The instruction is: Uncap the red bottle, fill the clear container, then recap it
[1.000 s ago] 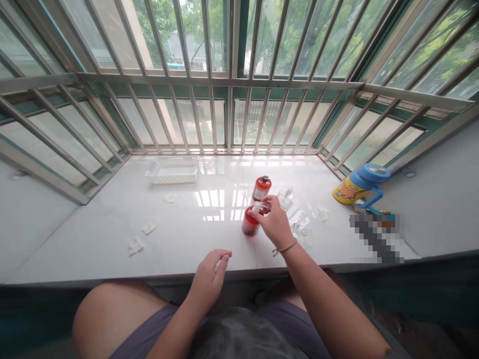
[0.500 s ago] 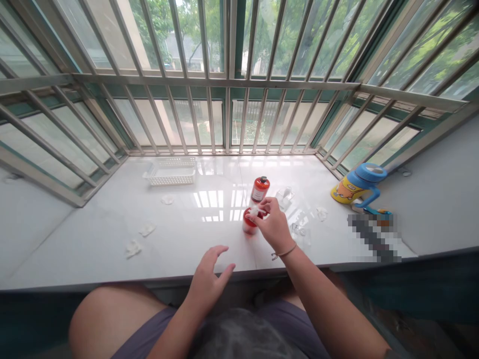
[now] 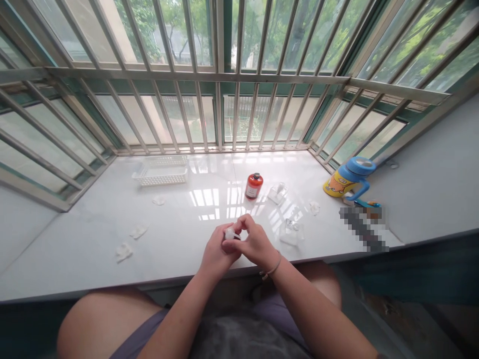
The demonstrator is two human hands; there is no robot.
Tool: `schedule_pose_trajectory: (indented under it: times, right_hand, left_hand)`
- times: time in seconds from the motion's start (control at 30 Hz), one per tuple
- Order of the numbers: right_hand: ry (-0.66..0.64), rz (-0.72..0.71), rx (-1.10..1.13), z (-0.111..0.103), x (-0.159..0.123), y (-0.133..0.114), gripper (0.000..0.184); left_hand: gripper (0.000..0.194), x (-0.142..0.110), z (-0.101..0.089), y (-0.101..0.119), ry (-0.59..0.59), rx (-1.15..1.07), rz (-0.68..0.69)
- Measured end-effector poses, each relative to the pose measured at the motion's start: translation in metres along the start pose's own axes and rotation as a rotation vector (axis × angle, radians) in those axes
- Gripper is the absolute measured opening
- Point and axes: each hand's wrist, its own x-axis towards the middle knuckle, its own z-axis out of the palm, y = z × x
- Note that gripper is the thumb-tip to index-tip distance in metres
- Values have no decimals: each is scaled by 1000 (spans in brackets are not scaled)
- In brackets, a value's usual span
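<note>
My left hand (image 3: 217,252) is wrapped round a red bottle (image 3: 226,248), which its fingers mostly cover. On the bottle's mouth is a white pump top (image 3: 229,233); whether it is seated or loose I cannot tell. My right hand (image 3: 255,243) pinches at this white top with thumb and fingers. Farther back stands a second red bottle (image 3: 254,187) with a pale label and a dark top, upright and untouched.
Clear plastic packaging (image 3: 292,232) and another clear piece (image 3: 277,193) lie to the right. Crumpled white scraps (image 3: 123,252) are scattered about the white sill (image 3: 175,254). A white basket (image 3: 161,178) sits at back left, a blue-and-yellow bottle (image 3: 346,179) at right. Barred windows enclose the sill.
My left hand, open and apart before, now grasps the near red bottle. That bottle has come closer to me and leftward, with my right hand still at its white top.
</note>
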Motion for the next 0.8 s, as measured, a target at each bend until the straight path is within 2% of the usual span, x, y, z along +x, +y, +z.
schedule_pose_trajectory:
  times: [0.1, 0.17, 0.23, 0.3, 0.4, 0.5, 0.6, 0.7, 0.8]
  right_hand:
    - [-37, -74, -2, -13, 6, 10, 41]
    - [68, -76, 4, -20, 6, 19, 36]
    - [218, -15, 7, -26, 3, 29, 31]
    - [296, 40, 5, -30, -2, 36, 26]
    - [228, -3, -1, -27, -14, 35, 22]
    - [136, -84, 1, -17, -24, 20, 36]
    - [72, -103, -16, -2, -27, 4, 51]
    - [80, -54, -78, 10, -24, -3, 73]
    - [115, -35, -113, 14, -18, 0, 76]
  left_hand:
    - [48, 2, -1, 0, 15, -20, 30]
    - [50, 3, -2, -2, 28, -4, 51]
    - [50, 2, -1, -7, 28, 20, 77]
    - [48, 0, 2, -12, 36, 31, 96]
    - [55, -5, 9, -17, 108, -22, 77]
    - [62, -7, 16, -20, 161, -134, 72]
    - [75, -7, 18, -19, 164, -159, 69]
    - [85, -7, 15, -20, 139, -128, 52]
    - [88, -6, 13, -23, 95, -140, 45]
